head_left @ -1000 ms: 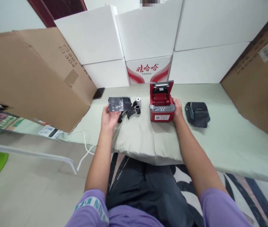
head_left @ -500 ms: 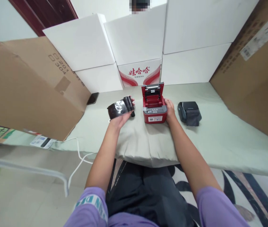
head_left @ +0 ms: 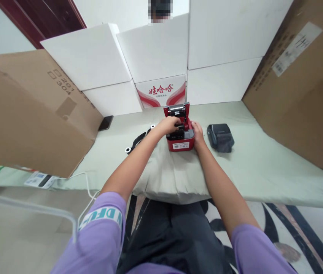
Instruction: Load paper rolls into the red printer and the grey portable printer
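A small red printer (head_left: 180,145) stands on the grey-green padded surface (head_left: 258,167) with its lid (head_left: 176,110) tipped up. My left hand (head_left: 169,124) reaches over the open bay, fingers curled down on a black ribbon roll (head_left: 178,134) that sits in the bay. My right hand (head_left: 198,133) grips the printer's right side. A black ribbon strip with spool ends (head_left: 136,141) lies to the left of the printer, and part of a white roll (head_left: 152,126) shows behind my left forearm.
A black printer (head_left: 220,137) sits just right of the red one. White boxes (head_left: 155,53) and a red-printed carton (head_left: 161,90) wall off the back. Large cardboard boxes stand at left (head_left: 27,114) and right (head_left: 301,87). A dark phone (head_left: 105,122) lies at back left.
My left hand has carried the black ribbon roll from the left over to the red printer and down into its open bay. My right hand has stayed on the printer's side.
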Tool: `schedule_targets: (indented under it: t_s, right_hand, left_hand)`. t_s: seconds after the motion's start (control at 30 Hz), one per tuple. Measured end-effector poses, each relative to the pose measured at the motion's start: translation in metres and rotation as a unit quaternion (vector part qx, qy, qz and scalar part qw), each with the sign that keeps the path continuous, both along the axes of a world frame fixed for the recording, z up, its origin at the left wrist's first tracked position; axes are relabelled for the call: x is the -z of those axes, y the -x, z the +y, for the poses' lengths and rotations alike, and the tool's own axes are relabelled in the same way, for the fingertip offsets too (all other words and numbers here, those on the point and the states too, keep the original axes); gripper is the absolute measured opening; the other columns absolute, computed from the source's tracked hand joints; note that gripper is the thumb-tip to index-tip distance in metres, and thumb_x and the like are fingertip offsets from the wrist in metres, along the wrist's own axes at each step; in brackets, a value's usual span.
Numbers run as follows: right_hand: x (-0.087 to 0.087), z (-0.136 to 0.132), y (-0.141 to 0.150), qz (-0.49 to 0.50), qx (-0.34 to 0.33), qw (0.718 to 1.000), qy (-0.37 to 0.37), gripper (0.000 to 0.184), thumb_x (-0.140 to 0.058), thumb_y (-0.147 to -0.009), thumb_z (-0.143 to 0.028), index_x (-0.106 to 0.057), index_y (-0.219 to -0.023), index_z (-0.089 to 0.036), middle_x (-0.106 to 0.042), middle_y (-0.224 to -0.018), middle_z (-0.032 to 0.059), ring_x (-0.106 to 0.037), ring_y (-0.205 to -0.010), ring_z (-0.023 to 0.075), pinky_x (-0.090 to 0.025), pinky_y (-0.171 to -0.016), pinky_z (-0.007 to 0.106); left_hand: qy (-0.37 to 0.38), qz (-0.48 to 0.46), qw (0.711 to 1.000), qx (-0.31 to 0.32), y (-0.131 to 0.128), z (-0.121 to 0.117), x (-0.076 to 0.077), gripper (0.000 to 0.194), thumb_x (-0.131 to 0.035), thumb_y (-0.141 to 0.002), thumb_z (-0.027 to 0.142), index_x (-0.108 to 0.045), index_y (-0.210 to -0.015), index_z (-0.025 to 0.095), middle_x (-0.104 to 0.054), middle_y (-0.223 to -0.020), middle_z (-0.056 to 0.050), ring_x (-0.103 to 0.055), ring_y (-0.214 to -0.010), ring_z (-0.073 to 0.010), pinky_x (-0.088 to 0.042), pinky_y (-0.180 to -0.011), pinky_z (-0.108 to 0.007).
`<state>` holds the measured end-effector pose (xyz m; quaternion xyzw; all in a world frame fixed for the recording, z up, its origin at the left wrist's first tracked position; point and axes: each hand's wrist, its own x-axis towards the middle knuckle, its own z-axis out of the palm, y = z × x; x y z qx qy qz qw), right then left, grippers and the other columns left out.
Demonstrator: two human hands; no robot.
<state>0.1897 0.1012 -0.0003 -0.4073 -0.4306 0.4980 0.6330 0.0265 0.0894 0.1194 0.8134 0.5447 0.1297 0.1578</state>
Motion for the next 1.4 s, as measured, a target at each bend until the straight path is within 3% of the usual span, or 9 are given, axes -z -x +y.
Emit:
schedule_targets:
  t_s: [0.2, 0.33, 0.5, 0.67, 0.73, 0.87, 1.03, 1.17, 1.4]
  right_hand:
    - [-0.001, 0.008, -0.001, 0.006, -0.028, 1.0, 0.009, 0.063, -0.06, -0.076, -0.069, -0.06, -0.12, -0.024, -0.068, -0.13, 0.0088, -0.065, -0.123, 0.0262, -0.054, -0.105, 0.041]
    - [-0.011, 0.015, -0.005, 0.001, -0.082, 0.996, -0.022, 0.076, -0.052, -0.083, -0.073, -0.05, -0.145, -0.031, -0.048, -0.162, 0.0049, -0.047, -0.147, 0.028, -0.05, -0.113, 0.046]
    - [-0.023, 0.015, -0.01, -0.004, -0.126, 0.991, -0.037, 0.079, -0.047, -0.088, -0.073, -0.037, -0.158, -0.037, -0.041, -0.167, -0.0022, -0.043, -0.152, 0.0279, -0.048, -0.117, 0.05]
    - [-0.027, 0.01, -0.002, 0.034, -0.151, 0.986, -0.058, 0.084, -0.056, -0.085, -0.071, -0.038, -0.158, -0.034, -0.035, -0.17, -0.0041, -0.036, -0.156, 0.0248, -0.037, -0.127, 0.044]
    - [-0.029, 0.008, 0.0, 0.051, -0.156, 0.984, -0.074, 0.087, -0.059, -0.084, -0.071, -0.039, -0.158, -0.031, -0.035, -0.17, -0.0032, -0.034, -0.158, 0.023, -0.033, -0.129, 0.041]
    - [-0.035, 0.002, -0.003, 0.021, -0.137, 0.988, -0.065, 0.085, -0.056, -0.084, -0.073, -0.042, -0.156, -0.031, -0.035, -0.17, -0.0018, -0.037, -0.156, 0.0231, -0.039, -0.125, 0.041]
    - [-0.041, -0.003, -0.011, -0.061, -0.085, 0.994, -0.04, 0.075, -0.045, -0.085, -0.076, -0.05, -0.147, -0.034, -0.049, -0.16, 0.0011, -0.05, -0.144, 0.0251, -0.052, -0.108, 0.04]
    - [-0.039, -0.003, -0.011, -0.018, -0.051, 0.998, -0.034, 0.063, -0.058, -0.078, -0.057, -0.058, -0.133, -0.026, -0.06, -0.144, 0.0083, -0.059, -0.13, 0.0263, -0.053, -0.1, 0.038]
    - [-0.037, -0.005, -0.005, 0.054, -0.076, 0.996, -0.012, 0.054, -0.055, -0.063, -0.03, -0.058, -0.116, -0.024, -0.068, -0.134, 0.0068, -0.062, -0.126, 0.0242, -0.048, -0.111, 0.041]
  left_hand:
    - [0.059, 0.042, 0.997, -0.004, -0.002, -0.001, 0.001, 0.016, -0.065, -0.076, 0.013, -0.078, -0.077, 0.02, -0.077, -0.082, -0.009, -0.068, -0.101, -0.0354, -0.029, -0.114, -0.062]
    - [0.075, 0.033, 0.997, -0.004, 0.0, -0.006, 0.001, 0.021, -0.059, -0.088, 0.023, -0.08, -0.082, 0.023, -0.077, -0.081, -0.007, -0.067, -0.098, -0.0317, -0.027, -0.114, -0.061]
    - [-0.122, -0.118, 0.985, -0.042, 0.005, -0.024, 0.02, 0.025, -0.054, -0.096, 0.028, -0.078, -0.099, 0.024, -0.078, -0.098, -0.005, -0.067, -0.098, -0.0254, -0.04, -0.108, -0.046]
    - [-0.27, -0.345, 0.877, -0.196, 0.015, -0.026, 0.042, 0.03, -0.06, -0.095, 0.03, -0.064, -0.124, 0.022, -0.069, -0.12, -0.01, -0.064, -0.109, -0.0227, -0.048, -0.103, -0.037]
    - [-0.218, -0.408, 0.856, -0.231, 0.018, -0.019, 0.044, 0.04, -0.062, -0.097, 0.035, -0.058, -0.135, 0.023, -0.063, -0.137, -0.012, -0.06, -0.123, -0.0235, -0.045, -0.109, -0.038]
    - [-0.064, -0.502, 0.843, -0.184, 0.019, -0.014, 0.042, 0.044, -0.047, -0.105, 0.044, -0.052, -0.145, 0.026, -0.054, -0.156, -0.009, -0.051, -0.143, -0.0232, -0.04, -0.117, -0.039]
    - [-0.063, -0.515, 0.833, -0.194, 0.021, -0.033, 0.046, 0.038, -0.044, -0.104, 0.053, -0.062, -0.123, 0.025, -0.065, -0.142, -0.006, -0.06, -0.132, -0.0225, -0.043, -0.112, -0.037]
    - [-0.052, -0.49, 0.841, -0.225, 0.021, -0.044, 0.057, 0.016, -0.054, -0.097, 0.036, -0.062, -0.099, 0.022, -0.069, -0.133, -0.005, -0.063, -0.124, -0.0203, -0.046, -0.107, -0.033]
    - [0.047, -0.58, 0.783, -0.219, 0.02, -0.044, 0.075, 0.048, -0.064, -0.085, 0.032, -0.058, -0.132, 0.022, -0.06, -0.15, -0.011, -0.06, -0.133, -0.025, -0.049, -0.109, -0.04]
